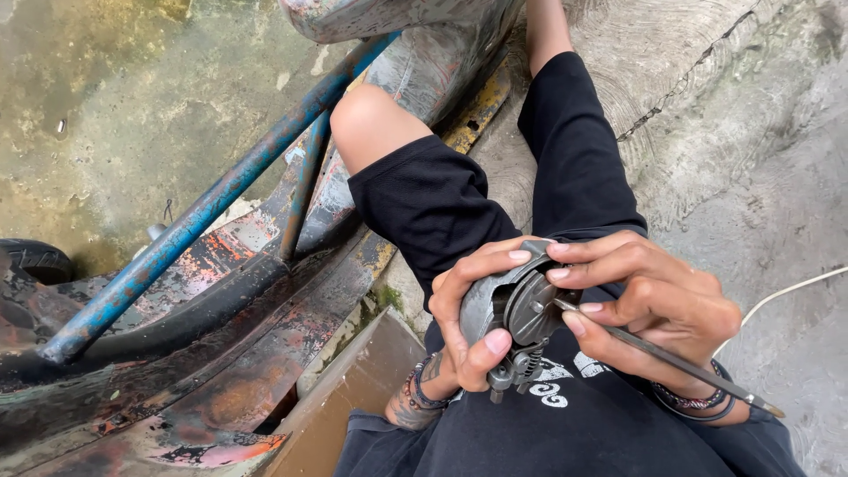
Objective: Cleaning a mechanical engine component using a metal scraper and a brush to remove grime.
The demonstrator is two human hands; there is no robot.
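The concrete floor (760,150) filled the right and top of the view, wet and stained toward ten o'clock. A rusted frame (230,353) with flaking orange paint lay across the left, from eight o'clock up to twelve, with a blue tube (203,212) slanting over it. The person sat beside it in black shorts (442,203), one bare knee (367,119) at eleven o'clock of the hands. Just right of centre, near four o'clock, both hands met over the lap on a grey metal part (508,305) with curved shoes and a small spring at its lower end. The left hand (468,309) was wrapped round the part, thumb pressed on its face. The right hand (658,305) pinched a thin metal rod (671,358), its tip touching the part, its other end pointing to five o'clock. A white cord (795,291) lay at three o'clock.
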